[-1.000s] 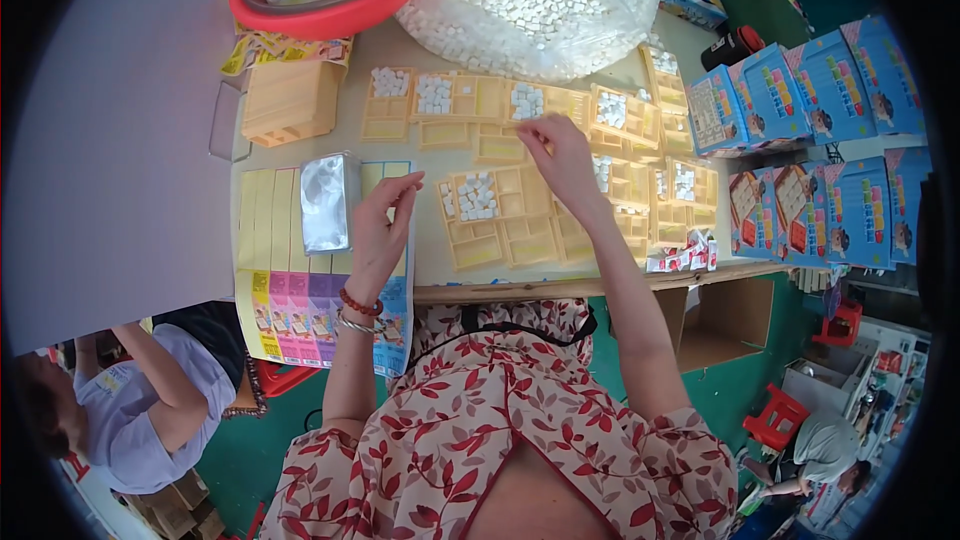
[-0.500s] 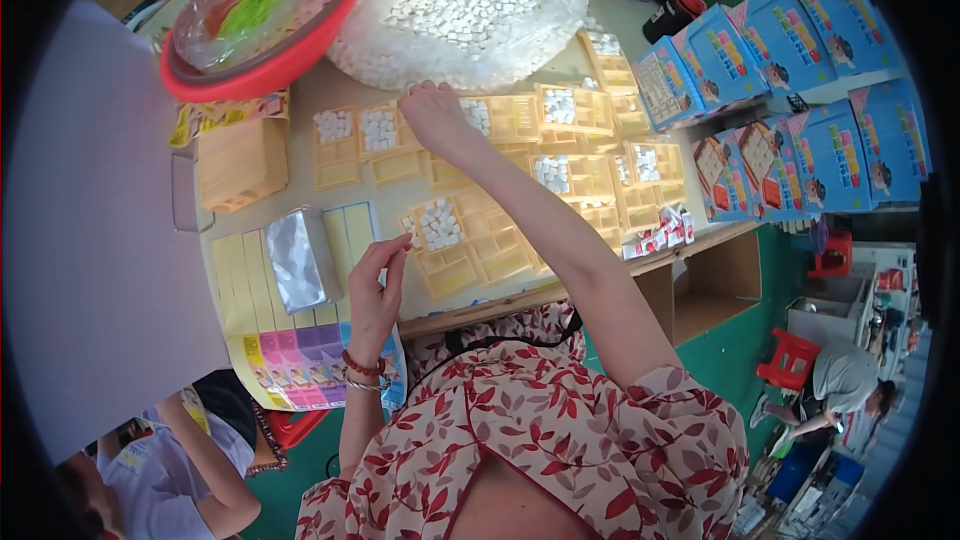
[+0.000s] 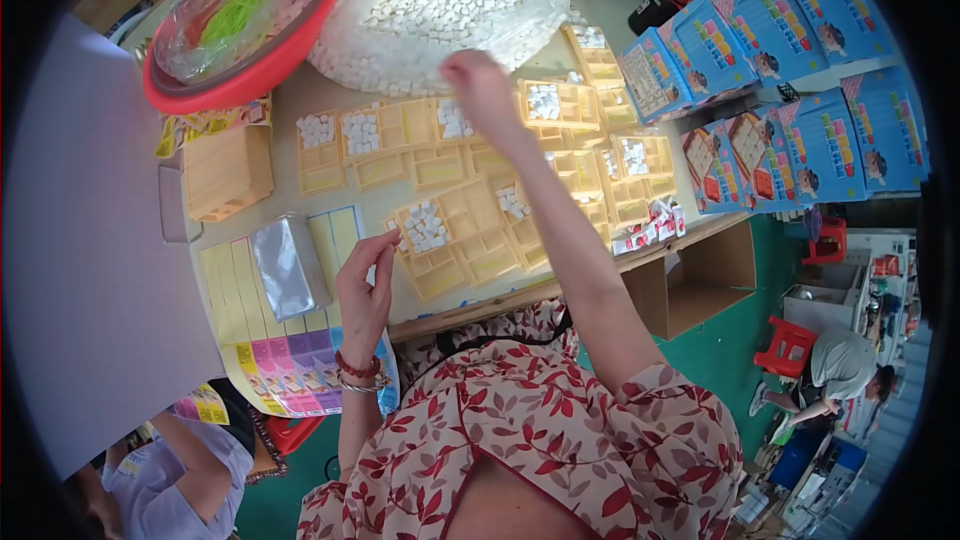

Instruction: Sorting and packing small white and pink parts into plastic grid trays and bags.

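My left hand (image 3: 365,285) is closed in a pinch at the near left corner of a yellow compartment tray (image 3: 468,202). A small white cube (image 3: 399,238) shows at its fingertips. White cubes (image 3: 425,227) lie loosely heaped in that tray's left compartment. My right hand (image 3: 485,95) hangs over the back row of trays, just in front of a large clear plastic bag (image 3: 350,60) full of white cubes. Motion smears its fingers, so what they hold does not show. Beneath my right forearm, parts of several trays are hidden.
A red basin (image 3: 325,0) with a bag of green pieces stands back left, beside stacked yellow trays (image 3: 230,172). A silver wrapped block (image 3: 290,265) rests on printed sheets (image 3: 300,365). Blue boxes (image 3: 800,140) are stacked at right. Other people sit lower left and far right.
My right hand has moved right along the back tray row and lifted off the tray, uncovering cubes and compartments there. My left hand keeps its pinch beside the near tray. The view has shifted slightly.
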A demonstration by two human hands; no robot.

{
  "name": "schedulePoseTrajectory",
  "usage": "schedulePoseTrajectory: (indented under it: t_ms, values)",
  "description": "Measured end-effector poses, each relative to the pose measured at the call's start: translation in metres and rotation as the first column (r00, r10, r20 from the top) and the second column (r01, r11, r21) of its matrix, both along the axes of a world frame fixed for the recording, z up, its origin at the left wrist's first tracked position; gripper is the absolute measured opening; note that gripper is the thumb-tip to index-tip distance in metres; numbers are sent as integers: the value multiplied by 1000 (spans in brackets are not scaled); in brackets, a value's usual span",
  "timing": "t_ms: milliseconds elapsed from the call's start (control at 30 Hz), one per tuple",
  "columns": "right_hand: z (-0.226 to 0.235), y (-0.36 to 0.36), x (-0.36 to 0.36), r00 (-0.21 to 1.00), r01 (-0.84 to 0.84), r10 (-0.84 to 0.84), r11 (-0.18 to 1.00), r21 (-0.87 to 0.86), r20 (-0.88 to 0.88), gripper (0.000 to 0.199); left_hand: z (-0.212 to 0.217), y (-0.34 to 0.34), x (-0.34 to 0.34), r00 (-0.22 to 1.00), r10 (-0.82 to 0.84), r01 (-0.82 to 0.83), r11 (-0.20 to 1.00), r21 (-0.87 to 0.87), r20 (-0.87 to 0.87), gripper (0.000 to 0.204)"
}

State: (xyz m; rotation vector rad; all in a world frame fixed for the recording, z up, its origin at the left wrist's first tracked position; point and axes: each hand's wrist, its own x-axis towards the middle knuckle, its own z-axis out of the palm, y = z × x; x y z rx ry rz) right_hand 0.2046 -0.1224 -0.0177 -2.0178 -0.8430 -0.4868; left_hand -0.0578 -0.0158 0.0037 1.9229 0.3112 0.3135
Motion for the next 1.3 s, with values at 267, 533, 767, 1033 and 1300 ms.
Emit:
schedulePoseTrajectory:
  t_ms: [267, 533, 767, 1033, 1300]
  values:
    - [2, -151, 14, 910, 321, -321, 946, -47, -262, 11, -2, 1, -4, 1000, 0, 0, 1000, -28, -28, 20]
    - [-26, -179, 7, 880, 395, -402, 915, -78, -252, 13, 4, -14, 7, 999, -47, 47, 999, -1, -5, 19]
    - [-29, -150, 16, 944, 269, -274, 962, -50, -184, 13, 5, -16, 10, 998, -61, 61, 998, 13, -9, 19]
    - [-28, -135, 22, 961, 169, -205, 966, -196, -186, 10, 4, -20, 10, 998, -70, 70, 997, 7, -5, 20]
    - [-32, -141, 15, 960, 222, -229, 973, -60, -163, 9, 8, -15, 8, 999, -49, 49, 999, 4, 8, 20]
